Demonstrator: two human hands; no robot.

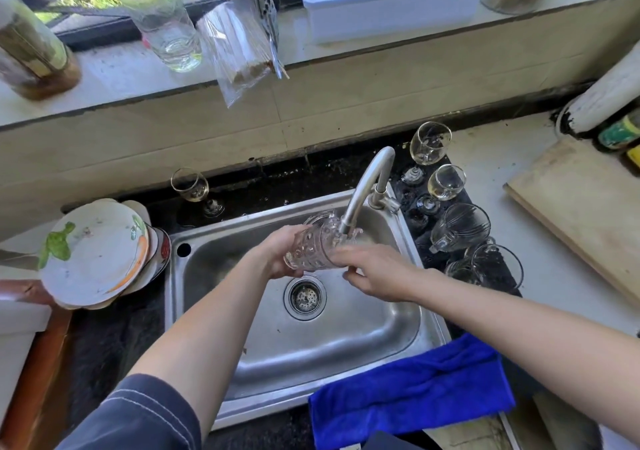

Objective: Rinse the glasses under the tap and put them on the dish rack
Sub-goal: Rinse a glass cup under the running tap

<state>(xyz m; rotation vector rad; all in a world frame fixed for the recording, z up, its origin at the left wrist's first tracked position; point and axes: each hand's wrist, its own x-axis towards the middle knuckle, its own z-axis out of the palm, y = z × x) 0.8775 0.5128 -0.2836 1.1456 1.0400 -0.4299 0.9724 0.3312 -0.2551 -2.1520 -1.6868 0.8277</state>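
A clear dimpled tumbler (313,247) lies tilted on its side over the steel sink (374,328), its mouth up against the spout of the curved tap (365,186). My left hand (277,253) grips the tumbler's base end. My right hand (372,271) holds the tumbler near its mouth, fingers curled round it. Right of the sink, on a dark mat (412,195), stand two stemmed glasses (429,143) (446,182), a glass cup (460,227) on its side and further glasses (495,266). One more stemmed glass (190,184) stands behind the sink at the left.
A stack of plates (93,252) leans at the sink's left. A blue cloth (412,390) hangs over the sink's front right corner. A wooden board (581,207) lies far right. Bottles, a plastic bag and a white tub (391,2) sit on the window ledge.
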